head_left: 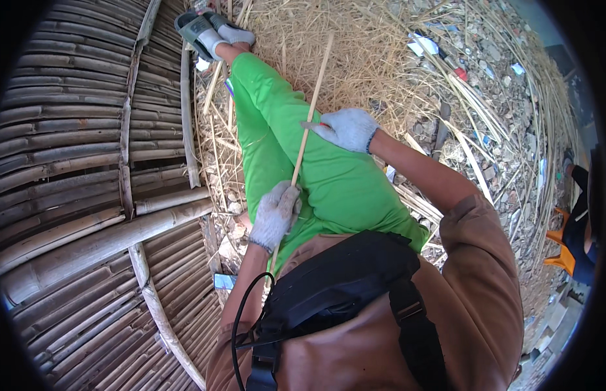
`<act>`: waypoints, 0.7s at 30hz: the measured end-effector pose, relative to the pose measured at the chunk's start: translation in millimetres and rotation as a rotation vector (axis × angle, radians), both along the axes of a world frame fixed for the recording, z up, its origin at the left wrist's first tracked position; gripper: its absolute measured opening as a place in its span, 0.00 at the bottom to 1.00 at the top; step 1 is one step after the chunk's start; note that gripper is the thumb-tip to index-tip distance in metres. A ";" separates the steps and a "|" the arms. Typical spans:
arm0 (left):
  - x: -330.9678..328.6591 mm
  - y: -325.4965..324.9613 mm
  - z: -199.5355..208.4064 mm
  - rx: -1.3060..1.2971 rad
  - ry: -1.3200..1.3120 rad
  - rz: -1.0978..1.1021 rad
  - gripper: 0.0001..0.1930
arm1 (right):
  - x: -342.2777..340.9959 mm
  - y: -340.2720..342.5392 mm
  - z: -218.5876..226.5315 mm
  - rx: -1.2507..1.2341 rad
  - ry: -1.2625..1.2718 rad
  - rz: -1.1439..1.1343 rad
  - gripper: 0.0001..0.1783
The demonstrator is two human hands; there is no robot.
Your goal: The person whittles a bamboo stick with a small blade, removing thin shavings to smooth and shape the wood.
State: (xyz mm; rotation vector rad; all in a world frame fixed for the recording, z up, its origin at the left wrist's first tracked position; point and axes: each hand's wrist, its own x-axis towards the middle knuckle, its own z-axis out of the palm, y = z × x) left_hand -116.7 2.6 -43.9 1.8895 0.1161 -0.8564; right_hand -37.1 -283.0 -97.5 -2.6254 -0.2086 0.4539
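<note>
Head view: L hand (pixel 275 214) round pale strip (pixel 301 154), R hand (pixel 350 129) w/ knife (pixel 314 124).

**A rough handcraft work yard with bamboo construction**

What appears to be an informal outdoor workplace is revealing itself through its surroundings. A slatted bamboo structure (pixel 68 138) is filling the left side, with a thick pole (pixel 107 242) running across it. Straw-coloured shavings (pixel 368 49) are covering much of the ground, and long loose strips (pixel 474 107) are lying over stony rubble (pixel 515 189) at the right. Pale scraps of litter (pixel 423 45) are showing among them. The gloved left hand (pixel 275 212) is holding a slender strip (pixel 321 72) and the gloved right hand (pixel 348 129) a small blade (pixel 309 124), both indicating handwork. At the far right, another person (pixel 583 257) is appearing beside an orange plastic seat (pixel 561 247).
</note>
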 end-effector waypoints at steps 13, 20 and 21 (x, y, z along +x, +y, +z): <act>-39.7 39.2 14.8 0.140 -0.010 -0.051 0.16 | -6.8 -9.0 -34.3 0.023 -0.051 -0.096 0.37; -48.3 32.7 19.2 -0.019 0.048 0.052 0.14 | -5.2 -5.7 -33.1 0.086 -0.073 -0.067 0.36; -36.4 28.3 16.3 -0.005 0.040 0.008 0.14 | -5.4 -4.7 -34.5 0.089 -0.081 -0.071 0.37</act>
